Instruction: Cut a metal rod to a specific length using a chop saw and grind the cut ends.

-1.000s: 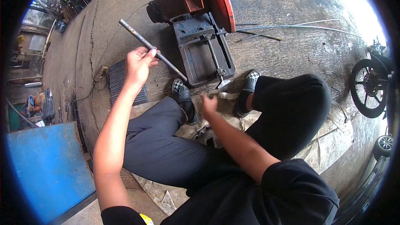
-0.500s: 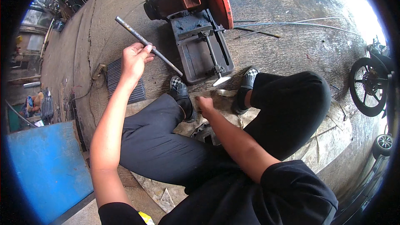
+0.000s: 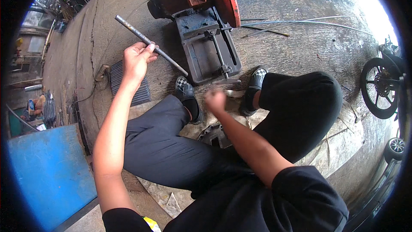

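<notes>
My left hand [image 3: 137,60] is closed around the middle of a grey metal rod [image 3: 131,28], held up at a slant with its lower end near my left shoe. In front of me stands a cut-off saw [image 3: 197,58] with a red blade guard [image 3: 226,2] and a dark base. A screw clamp [image 3: 219,51] runs along that base and ends in a crossbar handle [image 3: 227,81] on the near side. Just short of this handle is my right hand [image 3: 215,101], smeared by motion, so its fingers cannot be made out.
A bundle of cut rods [image 3: 124,83] lies left of my left shoe [image 3: 184,87]. Long thin rods [image 3: 309,22] stretch right of the saw. A dark metal part [image 3: 214,135] sits between my legs. A blue panel [image 3: 49,163] is at lower left, a motorcycle wheel [image 3: 380,87] at right.
My right hand has moved slightly up and right, toward the clamp handle, and has blurred. The handle has turned and looks darker. My left hand and the rod have shifted slightly up and left.
</notes>
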